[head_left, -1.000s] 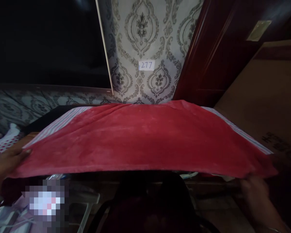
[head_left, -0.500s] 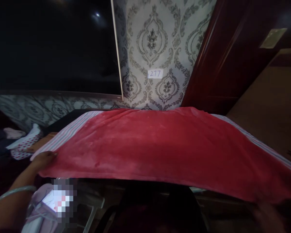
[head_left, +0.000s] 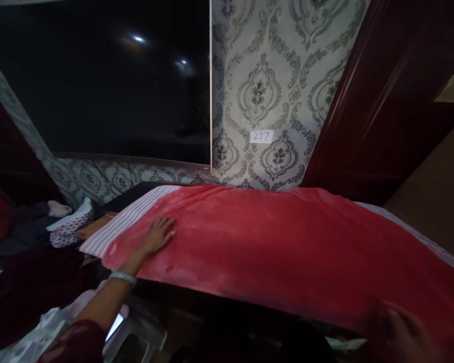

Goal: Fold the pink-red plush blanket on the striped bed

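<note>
A red plush blanket (head_left: 257,237) lies spread over a table, its near edge hanging at the front. Under it, a striped cloth (head_left: 136,212) shows at the left and along the right side. My left hand (head_left: 159,236) rests flat on the blanket's left part, fingers spread, with a pale bangle (head_left: 123,277) on the wrist. At the lower right, my right hand (head_left: 401,327) is over the blanket's near edge, dark and smeared by motion, so its fingers cannot be made out.
Behind the table are a patterned wall with a paper label (head_left: 261,136) reading 277 and a large dark television (head_left: 109,85). A dotted cloth (head_left: 70,227) lies at the left. Below stand a plastic stool (head_left: 147,338) and a lit phone screen (head_left: 114,326). A cardboard box (head_left: 435,196) is at right.
My left hand has left the blanket's left corner and moved inward, now lying flat on it. My right hand has come up over the near edge. The view has shifted left.
</note>
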The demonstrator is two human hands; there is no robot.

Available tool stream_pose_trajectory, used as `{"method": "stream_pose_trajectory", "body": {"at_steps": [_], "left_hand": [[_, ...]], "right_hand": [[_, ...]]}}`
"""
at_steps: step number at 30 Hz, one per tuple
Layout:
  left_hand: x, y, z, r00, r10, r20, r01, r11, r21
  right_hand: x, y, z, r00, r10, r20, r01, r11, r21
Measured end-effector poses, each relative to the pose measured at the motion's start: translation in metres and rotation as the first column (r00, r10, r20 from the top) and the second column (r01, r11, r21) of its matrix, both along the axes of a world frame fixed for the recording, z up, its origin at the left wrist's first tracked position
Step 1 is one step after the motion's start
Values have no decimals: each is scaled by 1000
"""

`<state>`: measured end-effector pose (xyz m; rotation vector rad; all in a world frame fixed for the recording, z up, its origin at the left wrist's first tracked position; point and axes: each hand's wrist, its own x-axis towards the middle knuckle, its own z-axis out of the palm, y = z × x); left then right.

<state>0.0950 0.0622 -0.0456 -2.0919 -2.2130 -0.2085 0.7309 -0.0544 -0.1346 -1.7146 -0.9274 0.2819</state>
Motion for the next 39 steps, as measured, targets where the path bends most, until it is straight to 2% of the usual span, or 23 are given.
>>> {"method": "stream_pose_trajectory", "body": {"at_steps": [2, 5, 7, 11, 13, 14, 16, 18, 21, 24, 27, 30, 32, 35, 39], "left_hand": [[10, 7, -13, 999, -28, 25, 30, 997, -74], [13, 9, -25, 999, -15, 41, 21, 991, -131], [10, 8, -28, 999, -14, 33, 18, 993, -118], [4, 6, -35, 999, -40, 6, 41, 996, -74], [-1, 5, -43, 999, -51, -7, 50, 997, -56], [-4, 4, -46, 998, -57, -12, 56, 997, -48], [-12, 6, -49, 998, -65, -7, 65, 998, -15], [-20, 15, -42, 998, -56, 34, 54, 997, 47], [-28, 52, -10, 991, 5, 137, -27, 987, 158], [-31, 118, 30, 969, 137, 205, -173, 970, 168], [-30, 197, 53, 947, 234, 218, -260, 961, 96], [-31, 262, 51, 914, 336, 227, -334, 941, -49], [-31, 290, 43, 889, 405, 215, -388, 914, -120], [-33, 314, 33, 852, 488, 188, -458, 870, -181], [-36, 329, 28, 832, 528, 168, -488, 842, -230]], "right_hand": [[-28, 33, 9, 984, 131, -121, -134, 991, -18], [-82, 71, 29, 921, 388, -22, -388, 922, -5], [-118, 93, 41, 826, 558, 79, -559, 829, -13], [-186, 153, 55, 547, 804, 233, -814, 576, -77], [-220, 191, 60, 401, 861, 313, -881, 456, -128], [-236, 210, 63, 342, 873, 347, -897, 414, -157], [-268, 244, 67, 270, 879, 392, -906, 370, -204], [-293, 269, 68, 243, 882, 404, -903, 358, -238], [-312, 291, 54, 243, 893, 379, -887, 363, -286], [-315, 297, 32, 302, 877, 374, -866, 417, -277], [-313, 297, 15, 312, 871, 380, -867, 425, -262], [-312, 296, 12, 301, 879, 371, -872, 411, -266], [-312, 294, 15, 294, 885, 361, -873, 402, -275], [-312, 290, 24, 282, 895, 346, -867, 392, -307], [-311, 286, 30, 286, 897, 338, -851, 400, -341]]}}
